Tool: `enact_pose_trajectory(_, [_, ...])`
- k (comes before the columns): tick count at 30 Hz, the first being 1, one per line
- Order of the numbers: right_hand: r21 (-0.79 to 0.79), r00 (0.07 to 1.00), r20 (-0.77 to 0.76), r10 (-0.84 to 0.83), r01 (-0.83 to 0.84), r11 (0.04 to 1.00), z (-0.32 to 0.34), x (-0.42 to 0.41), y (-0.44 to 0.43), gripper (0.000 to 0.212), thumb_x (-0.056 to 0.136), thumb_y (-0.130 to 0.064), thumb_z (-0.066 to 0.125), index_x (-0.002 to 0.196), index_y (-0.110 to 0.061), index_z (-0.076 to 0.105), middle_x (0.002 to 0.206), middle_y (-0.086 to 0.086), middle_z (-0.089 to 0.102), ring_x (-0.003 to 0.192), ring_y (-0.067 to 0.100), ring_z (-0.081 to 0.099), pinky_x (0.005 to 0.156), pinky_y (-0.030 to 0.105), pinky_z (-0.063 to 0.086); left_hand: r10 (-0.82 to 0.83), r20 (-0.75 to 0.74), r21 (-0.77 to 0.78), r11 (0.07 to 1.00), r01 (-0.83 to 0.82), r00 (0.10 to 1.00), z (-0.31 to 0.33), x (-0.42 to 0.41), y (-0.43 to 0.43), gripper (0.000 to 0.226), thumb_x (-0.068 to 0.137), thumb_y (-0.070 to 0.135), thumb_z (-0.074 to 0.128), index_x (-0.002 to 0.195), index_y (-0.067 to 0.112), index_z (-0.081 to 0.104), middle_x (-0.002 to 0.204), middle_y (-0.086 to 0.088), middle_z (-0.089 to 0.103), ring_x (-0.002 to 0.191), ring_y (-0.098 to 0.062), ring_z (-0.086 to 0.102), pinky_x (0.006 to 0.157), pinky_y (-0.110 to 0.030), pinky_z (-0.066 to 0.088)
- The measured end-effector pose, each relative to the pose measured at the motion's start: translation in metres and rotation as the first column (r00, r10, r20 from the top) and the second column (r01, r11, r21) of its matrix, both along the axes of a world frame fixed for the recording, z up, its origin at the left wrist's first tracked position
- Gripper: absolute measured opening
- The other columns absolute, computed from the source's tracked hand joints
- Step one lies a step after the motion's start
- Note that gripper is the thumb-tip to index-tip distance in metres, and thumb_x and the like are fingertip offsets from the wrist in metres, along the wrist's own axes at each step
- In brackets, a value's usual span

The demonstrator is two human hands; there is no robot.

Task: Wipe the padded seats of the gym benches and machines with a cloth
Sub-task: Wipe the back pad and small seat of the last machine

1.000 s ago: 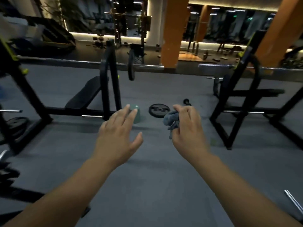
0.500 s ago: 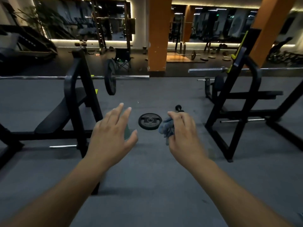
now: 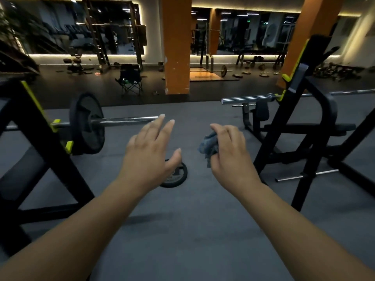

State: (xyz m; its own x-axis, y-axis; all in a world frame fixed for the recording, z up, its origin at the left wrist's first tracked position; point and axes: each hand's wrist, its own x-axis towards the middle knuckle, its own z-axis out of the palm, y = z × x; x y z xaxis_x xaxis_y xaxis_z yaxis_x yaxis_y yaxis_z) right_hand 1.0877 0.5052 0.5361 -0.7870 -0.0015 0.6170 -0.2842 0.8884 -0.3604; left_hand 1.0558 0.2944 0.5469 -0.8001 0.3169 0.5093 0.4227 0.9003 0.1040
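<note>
Grey floor [image 3: 192, 230] between racks; right hand [image 3: 231, 153] grips cloth [image 3: 209, 147].

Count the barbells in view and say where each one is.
3. One barbell sits loaded on the left rack, one on the right rack, and one on the far platform beside the pillar. The dim background may hide more.
</note>
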Motion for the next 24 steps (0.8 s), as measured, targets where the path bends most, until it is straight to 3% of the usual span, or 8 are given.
enact_pose_trajectory(9, [0.026,0.997,0.066,0.041,-0.043,0.999,0.012,-0.272,0.086,0.062,0.083,0.001,0.056,0.142,-0.014,0.043,0.126,0.004,0.043,0.114,0.021,0.039,0.087,0.03,0.037,0.038,0.079,0.019,0.999,-0.039,0.996,0.004,-0.253,0.087,0.076,0.088,0.061,0.029,0.155,0.026,0.028,0.164,-0.001,0.022,0.145,-0.024,0.029,0.111,-0.046,0.033])
enact_pose_trajectory(19, [0.045,0.986,0.119,0.114,-0.12,0.992,-0.019,-0.589,0.092,0.066,0.085,0.001,0.055,0.146,-0.018,0.039,0.129,-0.003,0.039,0.117,0.017,0.039,0.091,0.029,0.04,0.088,0.089,0.055,0.994,-0.093,0.992,-0.031,-0.562,0.1,0.074,0.09,0.058,0.032,0.153,0.021,0.03,0.162,-0.005,0.026,0.139,-0.024,0.04,0.102,-0.046,0.043])
enact_pose_trajectory(24, [0.056,0.978,0.139,0.152,-0.162,0.985,-0.016,-0.735,0.079,0.063,0.089,-0.003,0.057,0.147,-0.019,0.038,0.129,-0.002,0.038,0.116,0.018,0.043,0.086,0.032,0.046,0.142,0.122,0.048,0.988,-0.148,0.982,-0.036,-0.699,0.09,0.072,0.091,0.058,0.032,0.154,0.023,0.028,0.163,-0.003,0.023,0.141,-0.023,0.036,0.105,-0.046,0.042])
